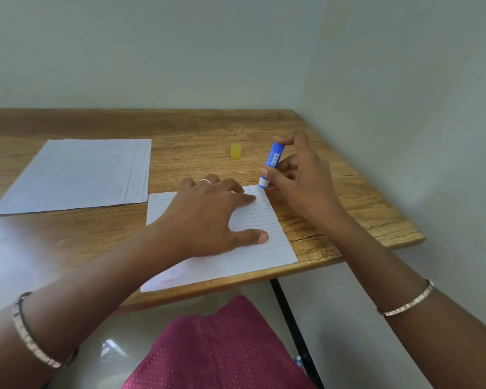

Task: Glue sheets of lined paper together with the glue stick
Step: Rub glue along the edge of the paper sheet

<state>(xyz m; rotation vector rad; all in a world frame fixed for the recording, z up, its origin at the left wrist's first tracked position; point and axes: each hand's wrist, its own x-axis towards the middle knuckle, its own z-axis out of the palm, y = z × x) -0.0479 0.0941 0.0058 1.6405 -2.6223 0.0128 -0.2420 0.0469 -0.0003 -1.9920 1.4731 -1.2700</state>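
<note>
Glue stick (270,164), near upright, tip down at the far corner of the lined sheet (264,220), clasped in the right grip (300,175); sheet extends left of it, under the flat, open left grip (208,214).

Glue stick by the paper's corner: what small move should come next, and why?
Probably draw the glue stick toward the person down the sheet, along its right edge. The right hand grips it tip-down at the sheet's far right corner, its yellow cap stands apart, and the left hand presses the sheet flat, so spreading glue seems ready to start.
</note>
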